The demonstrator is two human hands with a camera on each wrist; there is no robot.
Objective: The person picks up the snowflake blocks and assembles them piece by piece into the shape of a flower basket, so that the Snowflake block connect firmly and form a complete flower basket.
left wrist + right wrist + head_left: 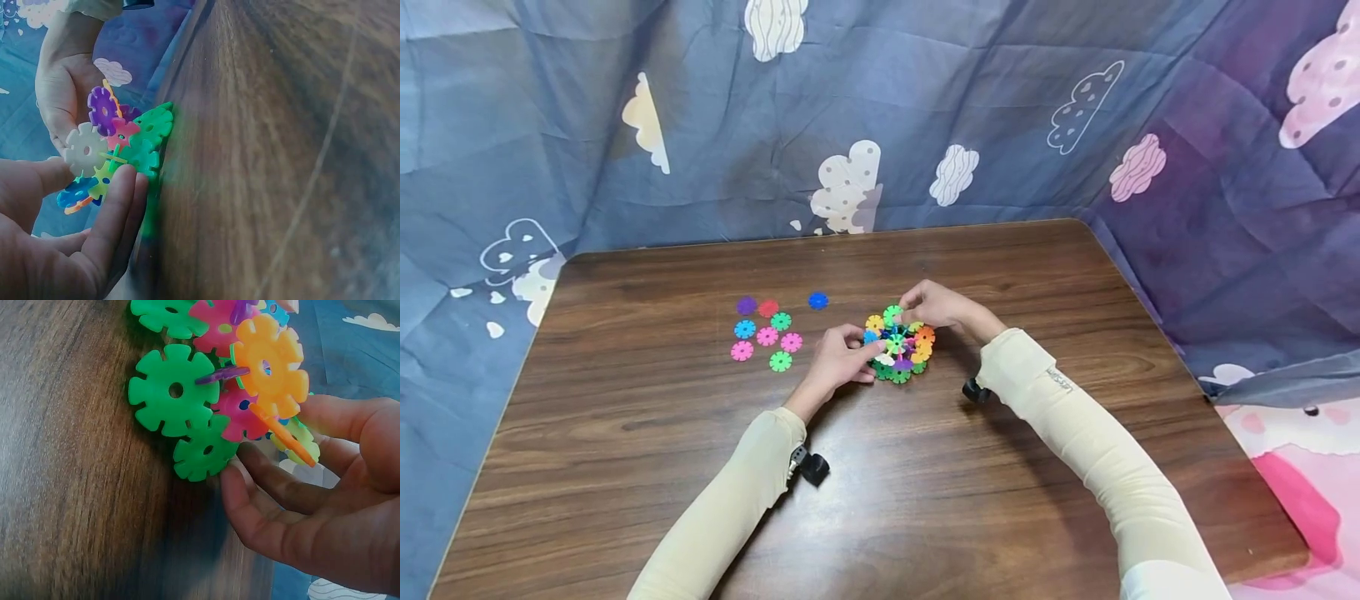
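A rounded build of interlocking snowflake discs (901,375) sits near the middle of the table, with green discs at its base and orange, purple, white, pink and blue ones above. My left hand (842,358) holds its left side, thumb on the near upper discs and fingers low by the green ones. From the far right, my right hand (936,307) grips the build's back edge beside a green disc (892,314). In the right wrist view, that hand's fingers curl behind an orange disc (269,362) and touch the edge of a low green disc (203,450).
Several loose discs lie left of the build, among them a purple disc (747,306), a red disc (768,308) and a pink disc (742,351). One dark blue disc (817,300) lies apart from them. A patterned cloth (715,125) hangs behind the wooden table (625,467).
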